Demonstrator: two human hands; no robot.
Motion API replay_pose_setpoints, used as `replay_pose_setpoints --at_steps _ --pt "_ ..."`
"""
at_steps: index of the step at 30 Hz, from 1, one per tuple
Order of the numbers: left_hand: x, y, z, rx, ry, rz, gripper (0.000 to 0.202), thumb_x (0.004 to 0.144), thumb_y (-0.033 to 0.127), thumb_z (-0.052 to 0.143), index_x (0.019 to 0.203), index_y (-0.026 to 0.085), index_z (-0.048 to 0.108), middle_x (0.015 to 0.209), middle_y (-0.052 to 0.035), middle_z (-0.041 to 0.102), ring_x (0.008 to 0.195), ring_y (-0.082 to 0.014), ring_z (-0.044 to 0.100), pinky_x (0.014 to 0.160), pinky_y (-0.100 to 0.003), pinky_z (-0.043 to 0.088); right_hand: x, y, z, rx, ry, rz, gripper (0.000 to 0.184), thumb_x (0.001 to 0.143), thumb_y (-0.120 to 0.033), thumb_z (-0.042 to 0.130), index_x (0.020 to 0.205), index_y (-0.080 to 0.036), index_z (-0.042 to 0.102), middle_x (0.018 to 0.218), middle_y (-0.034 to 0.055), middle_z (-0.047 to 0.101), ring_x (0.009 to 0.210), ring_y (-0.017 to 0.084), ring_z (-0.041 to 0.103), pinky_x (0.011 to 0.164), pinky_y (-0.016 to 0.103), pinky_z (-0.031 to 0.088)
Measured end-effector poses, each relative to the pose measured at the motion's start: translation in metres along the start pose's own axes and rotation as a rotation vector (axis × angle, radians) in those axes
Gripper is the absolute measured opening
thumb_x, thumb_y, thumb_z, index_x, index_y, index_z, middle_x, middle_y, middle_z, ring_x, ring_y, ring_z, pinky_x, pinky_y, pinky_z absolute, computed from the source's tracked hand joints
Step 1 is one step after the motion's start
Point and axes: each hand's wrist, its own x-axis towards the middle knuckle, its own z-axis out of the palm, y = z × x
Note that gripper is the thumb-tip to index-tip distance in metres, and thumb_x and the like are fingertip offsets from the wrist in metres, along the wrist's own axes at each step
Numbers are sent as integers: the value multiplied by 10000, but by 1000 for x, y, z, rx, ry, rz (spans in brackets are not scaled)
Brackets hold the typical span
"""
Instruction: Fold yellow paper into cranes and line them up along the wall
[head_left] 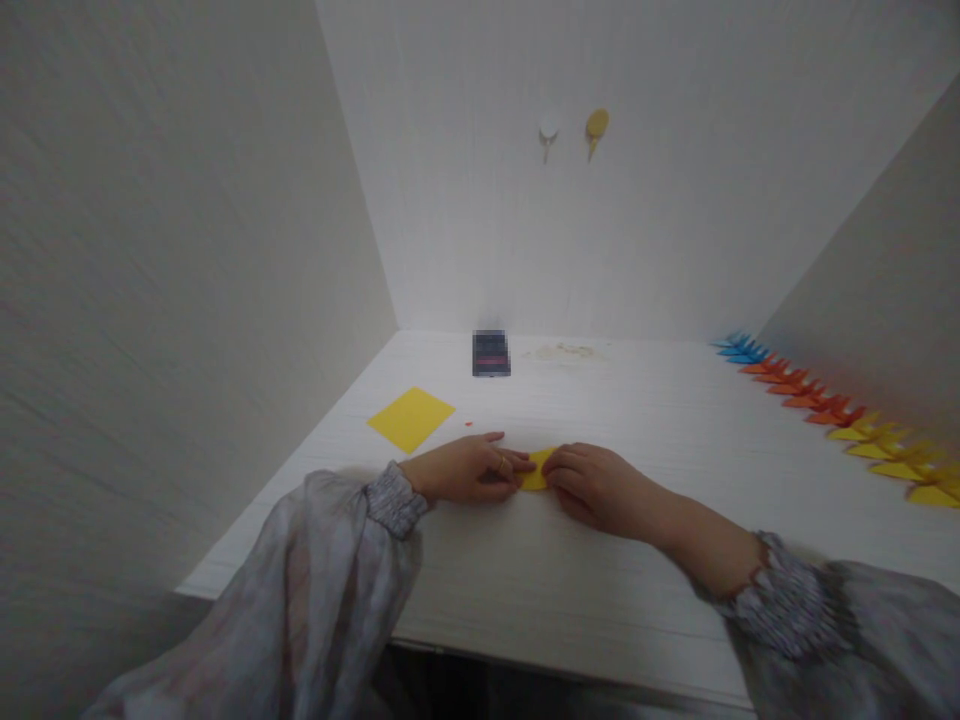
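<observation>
A folded piece of yellow origami paper (535,474) lies on the white table between my two hands. My left hand (472,470), with a ring on one finger, is palm down with its fingers spread. Its fingertips press on the left part of the folded paper. The fingers of my right hand (592,485) are bent together over the right end of the same paper and cover that end. A flat yellow square sheet (411,419) rests beyond my left hand, apart from it.
Folded paper pieces in blue (741,349), orange-red (802,388) and yellow (892,450) line the table's right side. A dark, blurred object (491,354) stands near the back wall. Close to the square sheet is a tiny orange scrap (469,423). Two hooks (597,124) hang on the wall.
</observation>
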Motion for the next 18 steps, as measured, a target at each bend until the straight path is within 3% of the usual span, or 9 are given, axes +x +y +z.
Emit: replay_pose_setpoints --at_steps 9,18 --pt "1 -4 3 -56 8 -15 139 765 168 517 787 226 641 1171 -8 560 1127 -148 476 1045 -404 179 0 9 7 339 106 84 104 812 -122 406 802 -172 497 842 68 541 784 154 506 719 313 446" --pt "2 -1 1 -55 -23 -42 148 777 173 499 747 215 638 1192 -18 541 1137 -174 468 1039 -441 180 6 6 16 360 126 202 131 835 -120 340 774 -174 443 796 68 498 740 159 471 688 326 456"
